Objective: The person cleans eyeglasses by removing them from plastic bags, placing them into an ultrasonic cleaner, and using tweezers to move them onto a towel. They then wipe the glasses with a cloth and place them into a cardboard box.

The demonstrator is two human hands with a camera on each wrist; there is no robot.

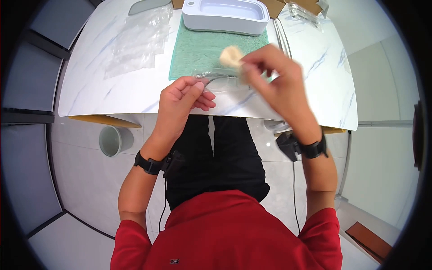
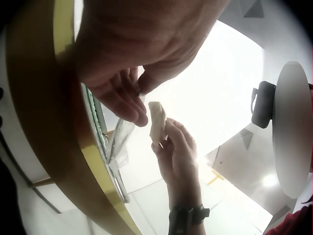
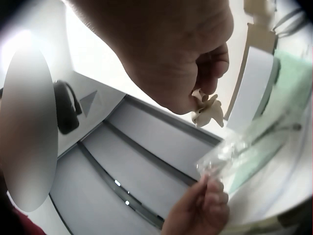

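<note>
My left hand (image 1: 183, 96) pinches the near left end of a clear plastic bag (image 1: 225, 84) at the table's front edge. Inside the bag shows a thin, dark, curved item (image 3: 274, 128) whose kind is unclear. Between the thumb and fingers of my right hand (image 1: 283, 76) is a crumpled beige cloth (image 1: 231, 56), blurred in the head view and raised just above the bag. The left wrist view shows that cloth (image 2: 157, 122) standing up from the right fingertips, close to the left fingers.
A green towel (image 1: 189, 56) lies under a white ultrasonic cleaner (image 1: 225, 23) at the back. Flat clear bags (image 1: 137, 42) and a grey lid (image 1: 146, 5) are left. Cardboard (image 1: 274, 7), a cable (image 1: 284, 40) and another bag (image 1: 305, 14) lie right. A bin (image 1: 112, 141) stands below.
</note>
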